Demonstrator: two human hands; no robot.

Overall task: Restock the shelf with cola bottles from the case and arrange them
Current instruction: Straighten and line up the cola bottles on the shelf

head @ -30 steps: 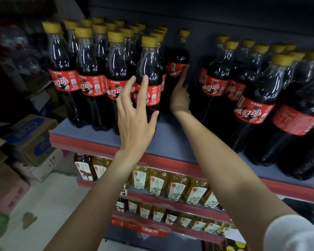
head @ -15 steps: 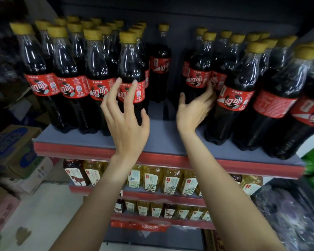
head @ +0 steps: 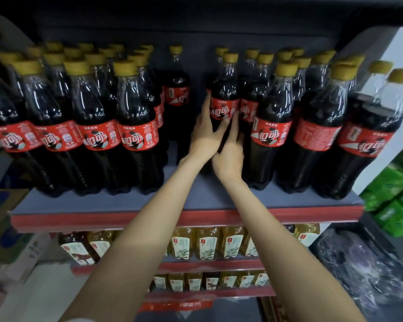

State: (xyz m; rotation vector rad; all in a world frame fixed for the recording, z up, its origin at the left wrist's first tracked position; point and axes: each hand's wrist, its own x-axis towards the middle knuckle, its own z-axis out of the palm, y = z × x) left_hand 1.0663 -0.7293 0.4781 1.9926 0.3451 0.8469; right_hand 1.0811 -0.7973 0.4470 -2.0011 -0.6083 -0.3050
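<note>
Between both hands (head: pixel 205 133), cola bottle (head: pixel 224 98)

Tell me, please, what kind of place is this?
Most likely a small grocery shop: a red-edged shelf packed with cola bottles, yellow drink bottles on the shelves below, and cardboard boxes at the left.

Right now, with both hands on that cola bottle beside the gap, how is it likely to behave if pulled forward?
The cola bottle looks full, so probably heavy for its size. Tall and narrow, it may tip if tugged high. The left hand and right hand sit low on smooth plastic, which could slip.
</note>
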